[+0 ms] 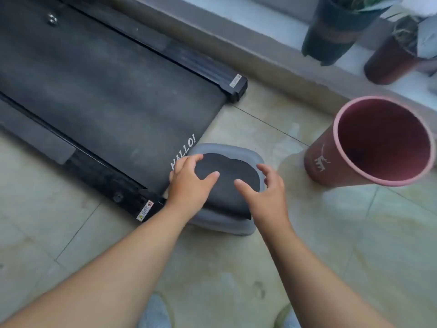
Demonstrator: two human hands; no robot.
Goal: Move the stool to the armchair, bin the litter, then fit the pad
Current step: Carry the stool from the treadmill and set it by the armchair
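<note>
Head view, looking down at pale floor tiles [236,268]. Low grey stool [227,223] at centre, rounded-square rim, its left edge touching the end of a black treadmill [106,98] marked "HALLO!". Dark pad [229,183] lying on the stool's top, inside the rim at the far and right sides, its near edge reaching close to the stool's front edge.

Left hand [189,183] flat on the pad's left part, fingers spread apart, thumb pointing right, clamped on nothing. Right hand [267,192] at the pad's right edge over the rim, fingers apart and curled; contact with the rim cannot be told.

Tall maroon bin [369,147] with pink rim standing near on the right, mouth open, apart from the stool with bare tile between. Two potted plants [335,34] on a raised ledge [236,36] beyond. Open tile in front and to the right of the stool; treadmill closing off the left side.
</note>
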